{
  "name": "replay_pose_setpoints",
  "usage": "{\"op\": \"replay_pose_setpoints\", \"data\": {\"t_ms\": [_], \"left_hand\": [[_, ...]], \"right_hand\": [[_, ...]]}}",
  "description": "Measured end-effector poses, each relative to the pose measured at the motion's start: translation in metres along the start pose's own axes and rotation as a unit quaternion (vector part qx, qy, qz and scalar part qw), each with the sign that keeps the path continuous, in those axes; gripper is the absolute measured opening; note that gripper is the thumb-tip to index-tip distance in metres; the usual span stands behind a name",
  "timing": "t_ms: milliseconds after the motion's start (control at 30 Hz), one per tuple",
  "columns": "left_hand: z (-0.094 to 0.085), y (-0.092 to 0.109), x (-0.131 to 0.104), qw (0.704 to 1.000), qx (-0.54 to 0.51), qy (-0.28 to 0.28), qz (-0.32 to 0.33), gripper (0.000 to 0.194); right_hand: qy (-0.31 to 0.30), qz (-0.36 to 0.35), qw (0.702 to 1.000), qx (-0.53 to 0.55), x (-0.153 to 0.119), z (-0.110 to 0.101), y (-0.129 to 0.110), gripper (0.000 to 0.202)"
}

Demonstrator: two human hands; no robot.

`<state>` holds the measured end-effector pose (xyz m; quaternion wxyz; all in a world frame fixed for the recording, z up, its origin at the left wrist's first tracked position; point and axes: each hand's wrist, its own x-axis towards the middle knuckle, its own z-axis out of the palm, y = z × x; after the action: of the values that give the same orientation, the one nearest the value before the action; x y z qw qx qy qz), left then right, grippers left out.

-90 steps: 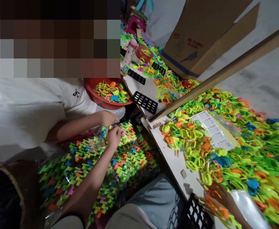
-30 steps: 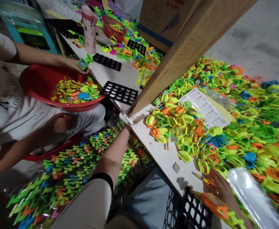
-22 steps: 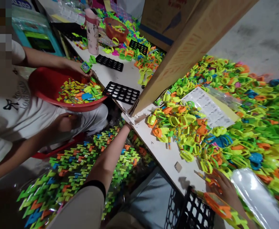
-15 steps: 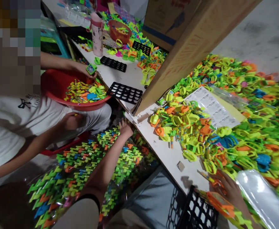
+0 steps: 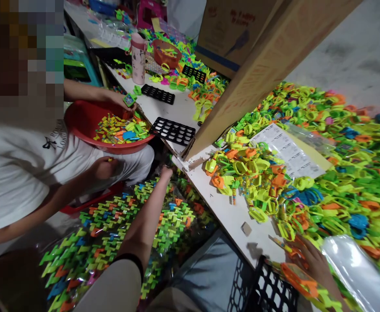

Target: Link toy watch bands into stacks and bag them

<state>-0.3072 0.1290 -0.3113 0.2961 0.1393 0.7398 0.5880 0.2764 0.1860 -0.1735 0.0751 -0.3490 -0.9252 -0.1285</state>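
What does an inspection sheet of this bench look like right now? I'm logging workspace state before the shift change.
Surface: white table, mostly buried; bare strip near its front edge.
Job's things: clear bag of stacked coloured pieces below the table edge; orange piece by the right hand.
Clutter: heap of neon plastic rings, printed sheet, black grid trays, pink bottle, clear plastic bag, black crate.
Grippers: left hand reaches to the table's corner over the bag, grip hidden; right hand rests among the rings, grip unclear.
Cables: nothing seen.
Surroundings: a co-worker in a white shirt holds a red basin of small pieces; cardboard boxes behind.
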Motion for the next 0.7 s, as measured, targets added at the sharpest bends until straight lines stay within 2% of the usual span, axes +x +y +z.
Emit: {"op": "replay_pose_setpoints", "data": {"t_ms": [200, 400, 500, 600, 700], "left_hand": [[0.009, -0.009, -0.001, 0.994, -0.022, -0.096, -0.038, 0.032], [0.004, -0.021, -0.020, 0.984, -0.020, -0.172, -0.036, 0.031], [-0.001, -0.020, -0.027, 0.985, -0.017, -0.170, -0.007, 0.031], [-0.006, -0.012, -0.027, 0.990, -0.012, -0.137, 0.027, 0.029], [-0.010, -0.001, -0.027, 0.992, -0.010, -0.106, 0.063, 0.029]], "right_hand": [[-0.015, 0.036, 0.999, -0.001, -0.001, -0.001, -0.002, 0.038], [-0.010, 0.046, 0.999, 0.009, 0.007, -0.010, -0.012, 0.038], [-0.029, 0.054, 0.998, 0.019, 0.012, -0.018, -0.016, 0.037], [-0.045, 0.064, 0.996, 0.036, 0.013, -0.023, -0.021, 0.035], [-0.034, 0.087, 0.994, 0.050, 0.013, -0.024, -0.025, 0.035]]}}
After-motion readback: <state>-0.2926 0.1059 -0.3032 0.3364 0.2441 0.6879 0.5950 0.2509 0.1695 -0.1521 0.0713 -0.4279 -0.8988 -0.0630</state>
